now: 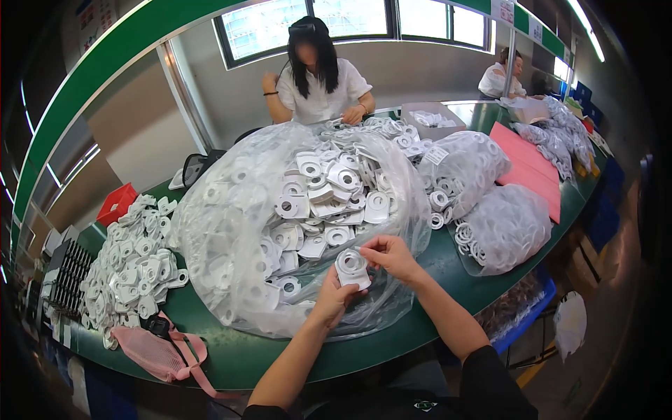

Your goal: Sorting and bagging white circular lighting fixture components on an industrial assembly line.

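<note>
My left hand [331, 297] grips a white plastic part [352, 280], a flat plate with a round ring at its top, between thumb and fingers. My right hand [393, 257] is closed in a pinch at the ring's upper right edge; whatever is between its fingertips is too small to make out. Both hands are over the near side of a large clear plastic bag [217, 231]. The bag lies open, and a heap of similar white parts [329, 189] fills it.
Loose white parts [143, 259] are piled at the left beside dark stacked trays [68, 273] and a red bin [117, 203]. A pink mesh bag [150, 350] lies at the table's near edge. Bags of white rings [504, 227] stand right. Across the green table [238, 364], a person [322, 84] works.
</note>
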### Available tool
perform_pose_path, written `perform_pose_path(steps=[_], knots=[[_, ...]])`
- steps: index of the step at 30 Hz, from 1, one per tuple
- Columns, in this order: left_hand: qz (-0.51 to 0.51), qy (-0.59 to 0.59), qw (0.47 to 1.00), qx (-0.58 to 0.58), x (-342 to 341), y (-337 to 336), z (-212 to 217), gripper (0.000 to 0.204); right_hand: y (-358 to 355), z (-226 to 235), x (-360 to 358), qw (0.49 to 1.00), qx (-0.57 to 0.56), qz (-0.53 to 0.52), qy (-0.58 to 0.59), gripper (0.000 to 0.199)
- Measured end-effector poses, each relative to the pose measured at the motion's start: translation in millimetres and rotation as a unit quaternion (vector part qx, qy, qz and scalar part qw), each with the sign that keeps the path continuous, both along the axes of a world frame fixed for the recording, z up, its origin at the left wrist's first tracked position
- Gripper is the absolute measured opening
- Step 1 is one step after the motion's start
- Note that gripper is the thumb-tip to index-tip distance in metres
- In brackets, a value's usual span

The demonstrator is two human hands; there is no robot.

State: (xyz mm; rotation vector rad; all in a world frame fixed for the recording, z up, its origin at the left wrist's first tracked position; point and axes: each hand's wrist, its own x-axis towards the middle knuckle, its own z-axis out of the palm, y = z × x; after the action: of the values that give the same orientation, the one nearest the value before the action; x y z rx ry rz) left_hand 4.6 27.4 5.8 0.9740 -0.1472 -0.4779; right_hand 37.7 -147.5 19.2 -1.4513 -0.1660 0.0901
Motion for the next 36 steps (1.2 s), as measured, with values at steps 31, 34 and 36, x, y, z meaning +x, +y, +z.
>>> perform_pose_path(steps=[31, 34, 36], knots=[[0.073, -0.306, 0.898, 0.308, -3.1, 2.6, -4.8, 0.022, 0.3, 0.9, -9.6, 0.988, -0.100, 0.076, -0.086, 0.017], [0.055, -0.284, 0.889, 0.356, -7.2, 0.8, 11.0, 0.019, -3.3, -4.7, -9.0, 0.987, -0.105, 0.076, -0.096, 0.017], [0.110, -0.331, 0.854, 0.385, -1.3, 2.7, 5.7, 0.022, -0.8, -4.8, -10.2, 0.981, -0.140, 0.069, -0.116, 0.018]])
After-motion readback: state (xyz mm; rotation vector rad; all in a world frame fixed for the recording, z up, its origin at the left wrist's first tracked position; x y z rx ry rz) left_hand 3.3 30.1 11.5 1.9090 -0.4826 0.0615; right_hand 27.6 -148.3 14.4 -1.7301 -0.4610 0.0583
